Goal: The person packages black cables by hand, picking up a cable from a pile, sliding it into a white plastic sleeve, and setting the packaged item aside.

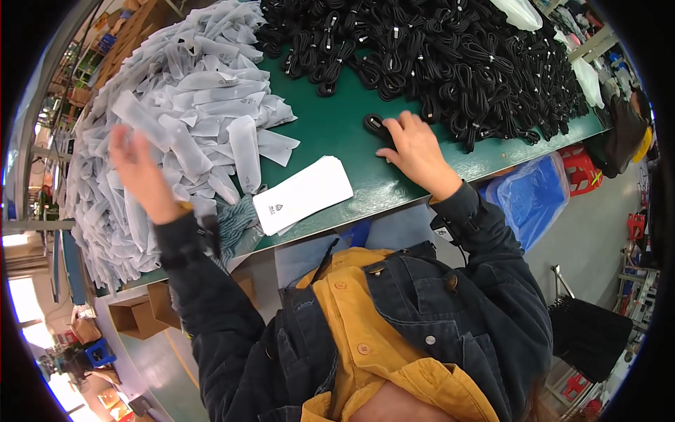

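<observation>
My left hand (pixel 139 170), smeared by motion, is raised over a large heap of frosted plastic bags (pixel 204 91) with its fingers stretched apart. Just beyond its fingertips is one filled bag (pixel 140 118); I see nothing held in the hand. My right hand (pixel 422 153) is over the green table, thumb and fingers apart. Its fingertips are at the edge of a single coiled black cable (pixel 375 125), which lies in front of the main cable pile (pixel 422 56). Between my hands lies a stack of flat white bags (pixel 306 197) near the table edge.
A blue-grey knitted cloth (pixel 235 226) lies left of the white stack. The green table (pixel 320 119) has its near edge against my body. Below on the right stand a blue-lined bin (pixel 531 197) and a red stool (pixel 582 171). Cardboard boxes (pixel 137 316) stand lower left.
</observation>
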Tool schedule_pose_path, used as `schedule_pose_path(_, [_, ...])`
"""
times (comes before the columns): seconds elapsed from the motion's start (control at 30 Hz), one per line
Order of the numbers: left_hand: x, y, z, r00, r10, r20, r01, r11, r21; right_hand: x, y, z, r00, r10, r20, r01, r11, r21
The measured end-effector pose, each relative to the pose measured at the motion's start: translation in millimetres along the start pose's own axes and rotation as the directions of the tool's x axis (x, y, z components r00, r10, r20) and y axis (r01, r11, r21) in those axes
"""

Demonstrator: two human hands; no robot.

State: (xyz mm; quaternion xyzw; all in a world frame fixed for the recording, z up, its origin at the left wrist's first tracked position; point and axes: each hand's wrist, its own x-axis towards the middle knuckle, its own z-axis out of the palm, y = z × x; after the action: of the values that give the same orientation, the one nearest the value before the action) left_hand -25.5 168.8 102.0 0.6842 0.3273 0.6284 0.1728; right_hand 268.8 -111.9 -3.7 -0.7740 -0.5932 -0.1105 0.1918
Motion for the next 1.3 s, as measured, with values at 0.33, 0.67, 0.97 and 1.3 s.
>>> schedule_pose_path(0.33, [-199.1, 59.2, 62.6, 0.582, 0.063, 0.811, -0.065, 0.997, -0.030, -19.3, -9.2, 20.7, 0.974, 0.150, 0.170, -0.224, 0.749, 0.624])
schedule_pose_path(0.67, [-205.2, 60.5, 57.5, 0.627, -0.157, 0.763, 0.243, 0.970, 0.000, -30.4, -31.3, 3.9, 0.989, -0.017, -0.149, 0.121, 0.674, 0.729])
schedule_pose_path(0.97, [-200.2, 65.5, 53.4, 0.631, 0.051, 0.774, -0.023, 0.999, -0.048, -34.9, -34.7, -11.5, 0.986, -0.099, -0.132, 0.155, 0.831, 0.534])
schedule_pose_path(1.3, [-197.4, 75.2, 51.6, 0.642, -0.043, 0.765, 0.265, 0.949, -0.169, -34.3, -30.5, -7.1, 0.971, -0.238, -0.012, 0.197, 0.774, 0.602])
